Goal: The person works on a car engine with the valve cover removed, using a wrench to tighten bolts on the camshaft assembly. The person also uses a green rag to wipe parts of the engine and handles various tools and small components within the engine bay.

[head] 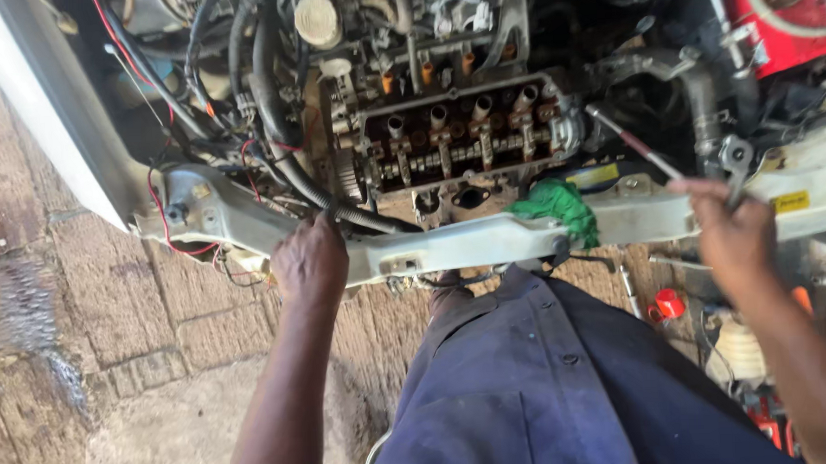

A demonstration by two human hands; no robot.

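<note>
An open engine (464, 132) with its valve gear exposed sits in a car's engine bay. My left hand (309, 262) rests on the white front crossbar (451, 244), fingers curled over its edge next to a black corrugated hose (279, 136). My right hand (731, 232) grips a metal spanner (735, 164) above the right end of the crossbar. A long screwdriver (634, 145) with a dark red shaft lies slanted just left of that hand. A green rag (556, 207) is bunched on the crossbar between my hands.
Red and black wires (156, 201) hang at the left of the bay. Stone paving (110, 319) lies below left. A small red-capped part (667, 304) and other tools lie on the ground at right. My dark blue overalls (531, 385) fill the lower middle.
</note>
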